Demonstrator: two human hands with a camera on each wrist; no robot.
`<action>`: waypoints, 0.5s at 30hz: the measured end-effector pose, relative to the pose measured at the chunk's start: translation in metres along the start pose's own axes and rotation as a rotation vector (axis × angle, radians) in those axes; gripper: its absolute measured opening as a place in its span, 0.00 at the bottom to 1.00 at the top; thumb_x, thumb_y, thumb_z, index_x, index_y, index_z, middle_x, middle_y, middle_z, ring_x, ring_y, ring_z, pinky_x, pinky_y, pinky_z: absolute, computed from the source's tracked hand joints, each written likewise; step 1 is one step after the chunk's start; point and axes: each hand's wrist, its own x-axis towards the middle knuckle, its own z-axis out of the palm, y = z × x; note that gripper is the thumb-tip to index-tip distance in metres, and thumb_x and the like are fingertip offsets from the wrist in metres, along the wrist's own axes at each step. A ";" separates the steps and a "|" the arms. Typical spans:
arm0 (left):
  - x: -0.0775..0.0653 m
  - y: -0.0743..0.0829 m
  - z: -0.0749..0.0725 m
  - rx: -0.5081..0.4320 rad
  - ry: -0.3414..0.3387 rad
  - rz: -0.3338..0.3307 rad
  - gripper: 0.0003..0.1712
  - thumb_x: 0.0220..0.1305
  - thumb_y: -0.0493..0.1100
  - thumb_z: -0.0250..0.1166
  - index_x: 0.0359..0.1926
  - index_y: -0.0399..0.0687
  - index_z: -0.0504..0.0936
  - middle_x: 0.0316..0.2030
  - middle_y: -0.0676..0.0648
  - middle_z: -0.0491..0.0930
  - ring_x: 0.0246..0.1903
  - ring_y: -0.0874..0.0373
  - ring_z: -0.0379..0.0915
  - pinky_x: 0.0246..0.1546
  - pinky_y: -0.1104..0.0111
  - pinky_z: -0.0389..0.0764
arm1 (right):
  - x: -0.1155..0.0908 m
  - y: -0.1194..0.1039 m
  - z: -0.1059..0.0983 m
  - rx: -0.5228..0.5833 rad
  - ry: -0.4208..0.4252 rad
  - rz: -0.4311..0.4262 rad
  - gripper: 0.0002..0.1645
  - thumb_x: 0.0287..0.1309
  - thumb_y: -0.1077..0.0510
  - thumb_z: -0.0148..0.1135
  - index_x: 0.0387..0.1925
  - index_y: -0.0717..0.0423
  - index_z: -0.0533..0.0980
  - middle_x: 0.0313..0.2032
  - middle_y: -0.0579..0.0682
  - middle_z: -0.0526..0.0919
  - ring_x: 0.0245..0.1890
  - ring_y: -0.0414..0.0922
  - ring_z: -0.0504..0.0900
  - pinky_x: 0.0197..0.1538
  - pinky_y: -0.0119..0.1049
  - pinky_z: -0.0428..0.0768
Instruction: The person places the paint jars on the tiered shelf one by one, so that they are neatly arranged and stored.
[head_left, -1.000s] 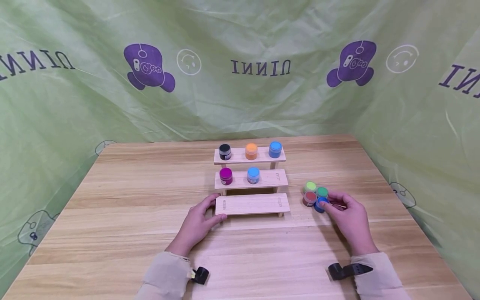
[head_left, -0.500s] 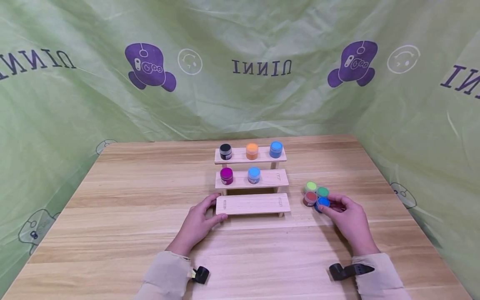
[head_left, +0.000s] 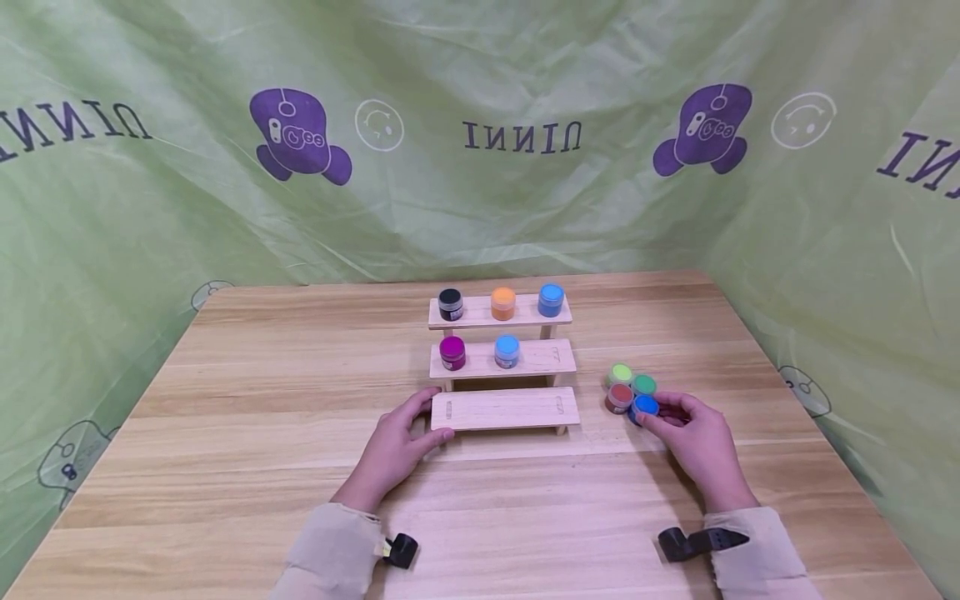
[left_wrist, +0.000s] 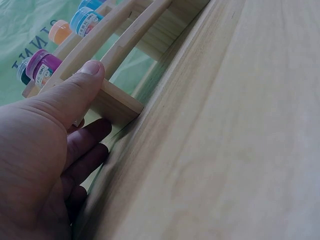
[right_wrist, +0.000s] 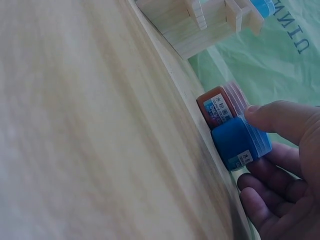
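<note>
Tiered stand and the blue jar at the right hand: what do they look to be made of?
Tiered stand: pale wood, matte and seemingly unvarnished, since fine grain shows. Blue jar: likely smooth plastic; its lid has a translucent, finely ridged rim. Glass isn't ruled out for the body.

The left forearm, sleeved, enters from 7 o'clock and slants toward 1, the left hand spreading its thumb from its index finger, both aimed near 2 o'clock, other fingers loosely bent. The right forearm enters from 5 o'clock toward 11, the right hand pinching with its thumb toward 10, fingers curled.
</note>
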 end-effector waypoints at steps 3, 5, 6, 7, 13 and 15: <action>0.000 0.000 0.000 -0.005 -0.002 0.000 0.39 0.57 0.50 0.76 0.68 0.51 0.73 0.57 0.47 0.82 0.64 0.49 0.71 0.70 0.51 0.63 | 0.000 -0.001 0.000 0.004 0.003 -0.003 0.35 0.58 0.47 0.73 0.59 0.65 0.76 0.52 0.64 0.82 0.51 0.55 0.83 0.39 0.13 0.74; 0.000 0.000 0.000 -0.006 -0.002 0.000 0.39 0.57 0.49 0.76 0.68 0.50 0.73 0.57 0.47 0.82 0.64 0.49 0.71 0.70 0.51 0.63 | -0.001 -0.001 -0.001 0.004 0.012 -0.009 0.34 0.58 0.47 0.74 0.59 0.65 0.76 0.51 0.64 0.82 0.49 0.54 0.83 0.39 0.13 0.74; 0.000 0.000 0.000 -0.005 -0.003 0.001 0.39 0.57 0.49 0.76 0.69 0.50 0.73 0.57 0.47 0.82 0.64 0.49 0.71 0.70 0.51 0.63 | -0.001 -0.001 -0.001 0.004 0.020 -0.014 0.34 0.58 0.47 0.74 0.58 0.65 0.77 0.51 0.64 0.83 0.48 0.52 0.83 0.39 0.14 0.74; 0.000 0.000 0.000 -0.005 -0.003 0.001 0.39 0.57 0.49 0.76 0.69 0.50 0.73 0.57 0.47 0.82 0.64 0.49 0.71 0.70 0.51 0.63 | -0.001 -0.002 -0.001 0.006 0.030 -0.019 0.34 0.57 0.48 0.74 0.58 0.65 0.77 0.50 0.63 0.83 0.47 0.50 0.83 0.39 0.14 0.75; 0.000 0.001 0.000 0.005 -0.001 0.001 0.39 0.58 0.49 0.76 0.69 0.50 0.73 0.57 0.47 0.82 0.65 0.48 0.71 0.70 0.50 0.62 | -0.003 -0.003 -0.002 0.047 0.069 -0.042 0.32 0.56 0.49 0.75 0.56 0.65 0.77 0.50 0.63 0.83 0.38 0.28 0.78 0.40 0.14 0.75; -0.001 0.001 0.000 0.006 -0.001 0.001 0.39 0.58 0.49 0.76 0.69 0.50 0.73 0.57 0.47 0.82 0.64 0.48 0.71 0.70 0.50 0.63 | -0.003 -0.004 -0.002 0.070 0.072 -0.042 0.33 0.56 0.49 0.75 0.56 0.65 0.77 0.51 0.63 0.82 0.37 0.25 0.77 0.41 0.14 0.76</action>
